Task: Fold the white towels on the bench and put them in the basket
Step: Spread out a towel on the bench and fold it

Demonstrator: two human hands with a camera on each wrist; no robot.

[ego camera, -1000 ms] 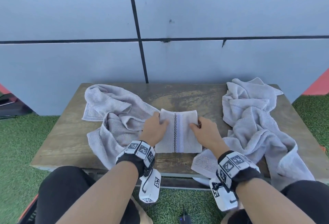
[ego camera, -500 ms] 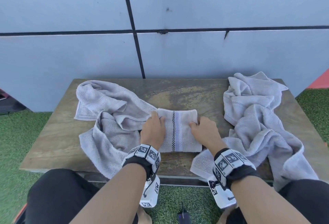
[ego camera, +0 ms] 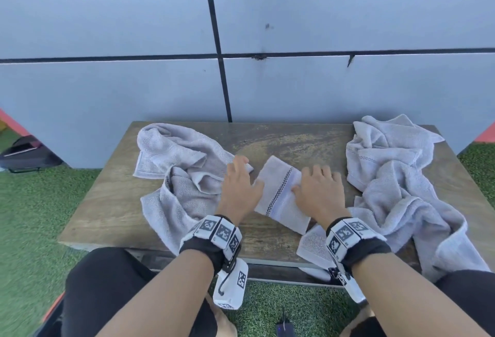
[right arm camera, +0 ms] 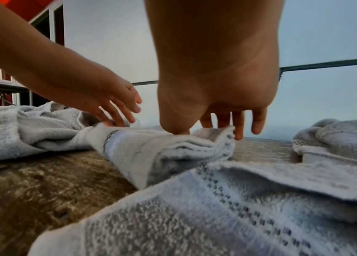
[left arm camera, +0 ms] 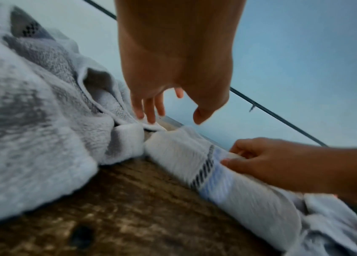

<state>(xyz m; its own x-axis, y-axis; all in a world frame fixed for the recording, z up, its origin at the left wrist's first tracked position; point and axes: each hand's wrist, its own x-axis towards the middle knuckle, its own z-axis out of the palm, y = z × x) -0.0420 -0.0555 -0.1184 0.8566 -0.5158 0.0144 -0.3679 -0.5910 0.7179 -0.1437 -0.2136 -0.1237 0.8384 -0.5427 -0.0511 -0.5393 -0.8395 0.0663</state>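
A small folded white towel (ego camera: 278,197) with a checked stripe lies slanted in the middle of the wooden bench (ego camera: 112,202). My right hand (ego camera: 316,184) grips its right edge, thumb on top and fingers curled at the edge (right arm camera: 236,133). My left hand (ego camera: 238,173) is off that towel, fingers straight, with its fingertips (left arm camera: 149,117) touching the edge of the crumpled white towel (ego camera: 176,165) on the left. Another crumpled white towel (ego camera: 396,181) lies on the right and hangs over the front edge. No basket is in view.
A grey panelled wall (ego camera: 294,82) rises right behind the bench. Green artificial turf (ego camera: 34,216) surrounds it. A black bag (ego camera: 24,151) sits on the ground at far left. My knees are against the bench's front edge.
The folded towel has turned from square to slanted. My left hand has let go of it and moved onto the left towel. My right hand has slid further onto the folded towel.
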